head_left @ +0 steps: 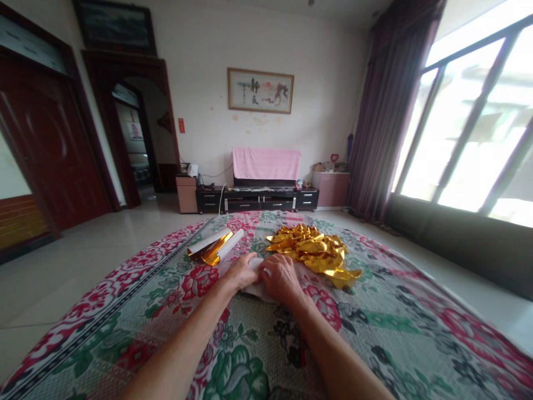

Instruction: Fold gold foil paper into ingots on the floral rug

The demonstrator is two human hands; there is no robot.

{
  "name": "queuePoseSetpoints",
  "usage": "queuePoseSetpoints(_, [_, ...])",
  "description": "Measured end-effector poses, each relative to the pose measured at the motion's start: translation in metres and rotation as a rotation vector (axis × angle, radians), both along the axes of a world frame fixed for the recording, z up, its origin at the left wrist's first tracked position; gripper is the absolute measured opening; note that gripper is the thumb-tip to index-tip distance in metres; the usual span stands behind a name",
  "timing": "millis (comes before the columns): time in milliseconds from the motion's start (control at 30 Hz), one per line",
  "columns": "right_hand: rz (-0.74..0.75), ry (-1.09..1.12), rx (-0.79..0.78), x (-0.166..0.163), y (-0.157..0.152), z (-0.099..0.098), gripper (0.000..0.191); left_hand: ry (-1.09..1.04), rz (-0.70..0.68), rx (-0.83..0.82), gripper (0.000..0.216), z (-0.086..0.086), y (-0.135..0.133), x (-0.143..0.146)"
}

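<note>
Close together over the cloth, both hands work on a sheet of white paper (256, 289). My left hand (241, 271) grips its left side, thumb and fingers closed on it. Curled over the right part of the sheet is my right hand (281, 275), its fingertips partly hidden beneath the knuckles. A heap of folded gold foil paper pieces (316, 247) lies just beyond and to the right of my right hand. Past my left hand rest loosely rolled foil paper sheets (214, 247), white on one side and gold on the other.
A flowered cloth (237, 372) covers the rounded table under my arms. Across the room stands a low black cabinet (260, 204), and a pink towel (266, 163) drapes the screen on it. Windows and a dark curtain (391, 111) are at right, doors at left.
</note>
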State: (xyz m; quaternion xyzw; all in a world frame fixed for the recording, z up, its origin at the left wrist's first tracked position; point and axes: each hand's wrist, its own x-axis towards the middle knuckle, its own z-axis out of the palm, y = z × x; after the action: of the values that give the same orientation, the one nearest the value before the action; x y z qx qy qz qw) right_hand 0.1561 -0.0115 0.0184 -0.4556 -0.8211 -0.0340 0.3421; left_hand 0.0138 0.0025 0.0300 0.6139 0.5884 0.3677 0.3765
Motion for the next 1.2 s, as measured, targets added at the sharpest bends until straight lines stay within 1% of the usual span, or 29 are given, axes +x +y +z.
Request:
queuePoseSetpoints(67, [0.033,-0.009,-0.039,0.0,0.001,-0.004,0.019,0.065,-0.001,0.027,0.071,-0.001,0.001,0.0])
queuePoseSetpoints(167, [0.057,0.004,-0.075,0.001,0.003,-0.01,0.019,0.165,-0.039,-0.001,0.062,-0.001,0.004,-0.004])
queuePoseSetpoints(233, [0.063,0.005,-0.098,0.001,0.005,-0.012,0.018,0.291,-0.087,-0.028,0.055,0.001,0.005,-0.009])
queuePoseSetpoints(300, [0.061,0.005,-0.117,0.001,0.005,-0.013,0.015,0.472,-0.124,-0.007,0.046,0.003,0.005,-0.015])
queuePoseSetpoints(333, [0.057,0.005,-0.123,0.001,0.004,-0.013,0.015,0.572,-0.121,0.028,0.042,0.005,0.005,-0.017])
queuePoseSetpoints(367, [0.051,0.006,-0.126,0.001,0.004,-0.013,0.014,0.657,-0.085,0.102,0.038,0.006,0.004,-0.018])
queuePoseSetpoints(433, [0.039,0.009,-0.129,0.0,0.002,-0.012,0.014,0.76,0.009,0.301,0.031,0.009,0.001,-0.017])
queuePoseSetpoints(467, [0.037,0.008,-0.131,0.0,0.002,-0.012,0.014,0.767,0.015,0.381,0.03,0.01,0.0,-0.015])
queuePoseSetpoints(500, [0.037,0.005,-0.133,0.0,0.001,-0.012,0.015,0.745,-0.02,0.427,0.03,0.01,-0.001,-0.012])
queuePoseSetpoints(567, [0.039,-0.003,-0.134,0.0,0.002,-0.012,0.017,0.663,-0.159,0.415,0.033,0.008,-0.002,-0.007])
queuePoseSetpoints(633, [0.057,-0.001,-0.14,0.002,0.005,-0.012,0.02,0.588,-0.279,0.378,0.041,0.004,-0.001,-0.006])
queuePoseSetpoints(700, [0.066,0.045,-0.139,0.004,0.007,-0.012,0.025,0.549,-0.343,0.36,0.048,-0.001,-0.001,-0.007])
queuePoseSetpoints(733, [0.041,0.088,-0.131,0.005,0.008,-0.011,0.028,0.547,-0.352,0.355,0.051,-0.002,-0.001,-0.008])
queuePoseSetpoints(800, [-0.099,0.188,-0.106,0.008,0.009,-0.008,0.03,0.563,-0.35,0.349,0.052,-0.004,-0.001,-0.011])
queuePoseSetpoints(900, [-0.382,0.274,-0.082,0.012,0.008,-0.003,0.027,0.605,-0.38,0.349,0.043,-0.006,0.0,-0.012])
queuePoseSetpoints(933, [-0.444,0.282,-0.087,0.014,0.008,-0.001,0.027,0.613,-0.393,0.353,0.04,-0.006,0.001,-0.011])
queuePoseSetpoints(1000, [-0.501,0.291,-0.115,0.016,0.007,0.0,0.027,0.62,-0.402,0.359,0.038,-0.008,0.003,-0.011])
queuePoseSetpoints(1033, [-0.503,0.299,-0.134,0.017,0.007,0.001,0.027,0.618,-0.398,0.36,0.038,-0.009,0.004,-0.011])
queuePoseSetpoints(1100, [-0.46,0.32,-0.157,0.018,0.008,0.0,0.026,0.613,-0.392,0.356,0.038,-0.01,0.005,-0.011])
queuePoseSetpoints(1200, [-0.345,0.356,-0.093,0.016,0.009,-0.003,0.024,0.61,-0.411,0.366,0.036,-0.009,0.003,-0.011])
